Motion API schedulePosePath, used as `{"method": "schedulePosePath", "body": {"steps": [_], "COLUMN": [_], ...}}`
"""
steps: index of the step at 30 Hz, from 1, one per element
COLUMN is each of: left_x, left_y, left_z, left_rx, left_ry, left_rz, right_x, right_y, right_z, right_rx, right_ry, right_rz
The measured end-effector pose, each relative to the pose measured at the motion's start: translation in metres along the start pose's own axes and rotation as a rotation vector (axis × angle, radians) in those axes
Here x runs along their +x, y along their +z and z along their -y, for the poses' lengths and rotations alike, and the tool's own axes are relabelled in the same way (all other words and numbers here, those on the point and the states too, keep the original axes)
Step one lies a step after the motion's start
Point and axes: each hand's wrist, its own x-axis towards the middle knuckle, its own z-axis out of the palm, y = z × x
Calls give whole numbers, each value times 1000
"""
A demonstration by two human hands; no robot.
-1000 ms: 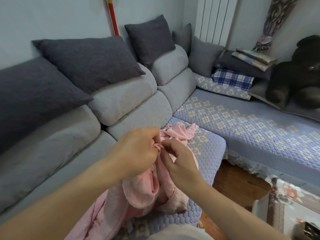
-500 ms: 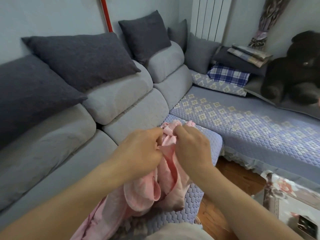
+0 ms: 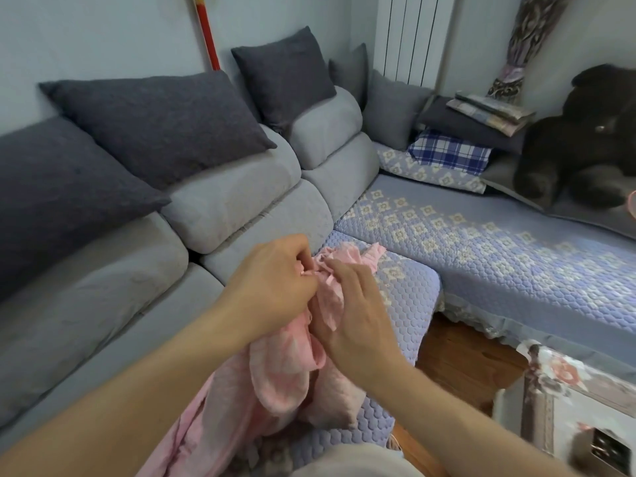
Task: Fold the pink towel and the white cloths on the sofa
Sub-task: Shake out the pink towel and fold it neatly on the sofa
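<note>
Left hand (image 3: 275, 280): my fingers curl tight, pinching the pink towel (image 3: 275, 376)
Right hand (image 3: 354, 315): fingers bent, gripping the same bunched edge
Towel: crumpled over the sofa seat's (image 3: 409, 304) front corner

arms: both bare, no sleeves visible
left hand (image 3: 275, 287): no rings
right hand (image 3: 358, 325): no rings
lap: light beige trouser fabric (image 3: 347, 463)

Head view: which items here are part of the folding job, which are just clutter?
In the job:
pink towel, bunched up
left hand, gripping its top edge
right hand, on the towel, grip unclear
sofa, under it

Lying about:
dark pillows
plaid cushion
folded stack
plush bear
radiator

No white cloths in view.
</note>
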Motion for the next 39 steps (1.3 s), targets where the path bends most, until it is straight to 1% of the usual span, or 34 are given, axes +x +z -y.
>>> {"method": "schedulePosePath", "body": {"steps": [2, 4, 6, 8, 12, 14, 16, 19, 22, 25, 27, 30, 33, 35, 37, 39], "left_x": [11, 24, 35, 42, 44, 43, 41, 37, 35, 34, 32, 28, 27, 29, 32, 34], "left_y": [-4, -12, -25, -35, -40, -38, -37, -34, -31, -32, -35, -39, -43, -47, -52, -58], "left_z": [-7, -12, -14, -14, -17, -19, -20, -18, -16, -15, -12, -5, -5, -6, -2, 6], "left_rx": [-16, -70, -113, -88, 53, 171, 298, 419, 459, 437, 434, 398, 354, 336, 320, 315], "left_ry": [-31, -55, -65, -33, 38, 63, 105, 145, 158, 164, 167, 173, 186, 191, 152, 95], "left_rz": [-71, -115, -96, -30, 118, 167, 158, 134, 132, 117, 124, 99, 19, -46, -95, -111], "right_x": [-19, -40, -53, -50, -2, 23, 40, 48, 52, 55, 52, 45, 37, 33, 31, 32], "right_y": [8, 20, 32, 38, 39, 35, 30, 22, 18, 20, 20, 17, 23, 25, 17, 0], "right_z": [2, -5, -15, -23, -22, -14, -1, 12, 16, 19, 14, -3, -16, -26, -40, -57], "right_rx": [16, 73, 73, 61, 104, 77, 28, -46, -150, -266, -222, -120, -179, -215, -267, -315], "right_ry": [208, 379, 457, 490, 489, 472, 408, 208, 63, 6, 42, 170, 282, 400, 464, 500], "right_rz": [-30, -19, 32, 78, -41, -45, -54, -176, -208, -247, -195, -113, -50, 4, 1, -22]}}
